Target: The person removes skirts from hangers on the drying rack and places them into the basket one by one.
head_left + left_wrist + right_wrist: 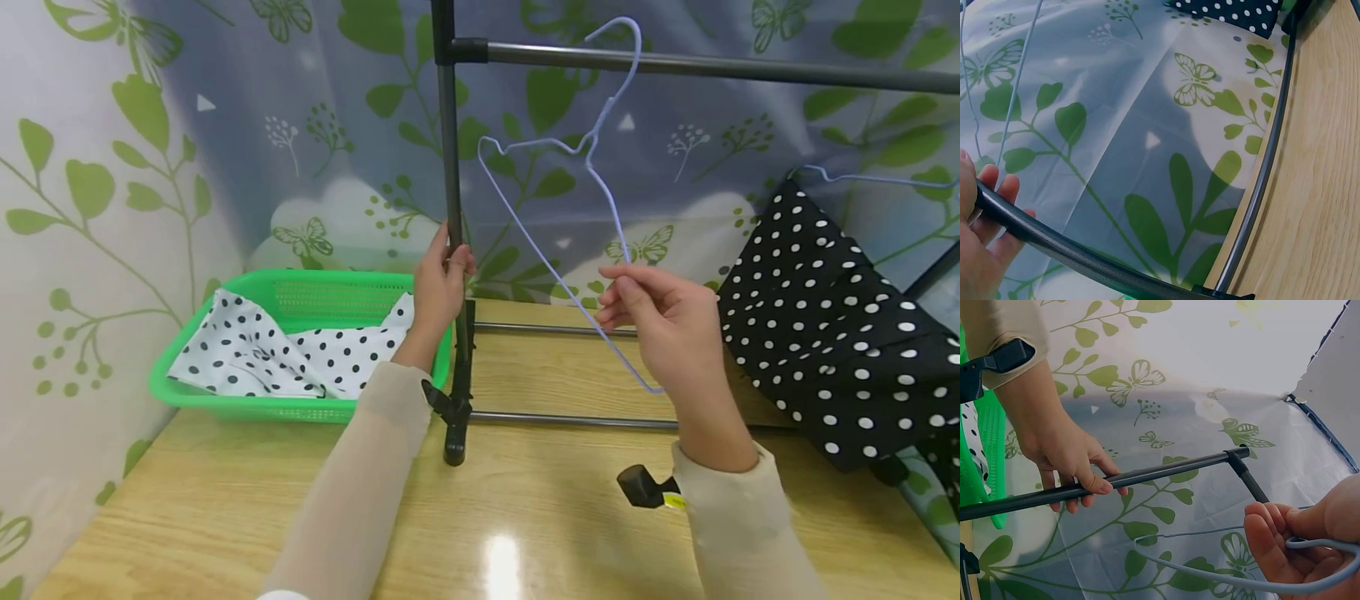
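My left hand (441, 287) grips the dark upright post (448, 150) of a metal rack, with fingers and thumb around it in the right wrist view. A thin light-purple hanger (602, 117) is held by my right hand (675, 333), which pinches it at its right-hand end. The hanger tilts, its hook up by the rack's top rail (750, 68), overlapping it in the head view. No garment is on this hanger. In the right wrist view, the near end of the hanger curves around the right fingers (1263, 540).
Left of the post, a green basket (172, 385) holds a white cloth with black dots (337, 354). At the right, black cloth with white dots (825, 333) hangs from another hanger (855, 177). Lower rods (570, 419) run just above the wooden table (562, 475). A leaf-patterned curtain (337, 192) stands behind.
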Available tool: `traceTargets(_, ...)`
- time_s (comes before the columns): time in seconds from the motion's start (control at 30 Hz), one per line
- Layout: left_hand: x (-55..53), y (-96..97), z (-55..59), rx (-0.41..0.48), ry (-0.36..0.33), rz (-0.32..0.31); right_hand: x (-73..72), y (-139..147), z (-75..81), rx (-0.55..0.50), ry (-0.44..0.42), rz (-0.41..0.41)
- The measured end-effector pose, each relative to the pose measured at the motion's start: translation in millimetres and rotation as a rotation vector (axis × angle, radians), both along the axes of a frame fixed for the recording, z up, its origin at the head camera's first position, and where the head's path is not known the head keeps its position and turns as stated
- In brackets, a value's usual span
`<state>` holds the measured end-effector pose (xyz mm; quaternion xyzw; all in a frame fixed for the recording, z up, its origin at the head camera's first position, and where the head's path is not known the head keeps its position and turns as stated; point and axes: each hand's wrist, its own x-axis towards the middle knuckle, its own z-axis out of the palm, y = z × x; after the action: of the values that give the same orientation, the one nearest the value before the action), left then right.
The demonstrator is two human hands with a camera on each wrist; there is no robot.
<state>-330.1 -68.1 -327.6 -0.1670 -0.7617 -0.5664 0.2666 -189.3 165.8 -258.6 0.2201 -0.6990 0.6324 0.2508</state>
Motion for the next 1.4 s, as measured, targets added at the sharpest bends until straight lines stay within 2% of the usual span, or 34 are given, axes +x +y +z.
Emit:
traceTargets(0.37, -1.7, -0.7, -0.5, 0.004, -0.010, 0.002, -11.8, -15.5, 0.2, 0.035, -0.037, -0.005)
traceTargets(0.67, -0.6, -0.3, -0.2, 0.020, -0.050, -0.019, -15.4, -24.4, 1.4, 0.090, -0.083, -0.009)
traceTargets(0.83, -1.3, -0.4, -0.9, 0.022, -0.043, -0.006, -19.0, -28.2, 0.5, 0.104, -0.081, -0.003)
traceTargets(1.4, -2.4, -0.8, -1.3, 0.049, -0.053, -0.019, -28.7, -40.8, -3.8, 0.159, -0.086, 0.024)
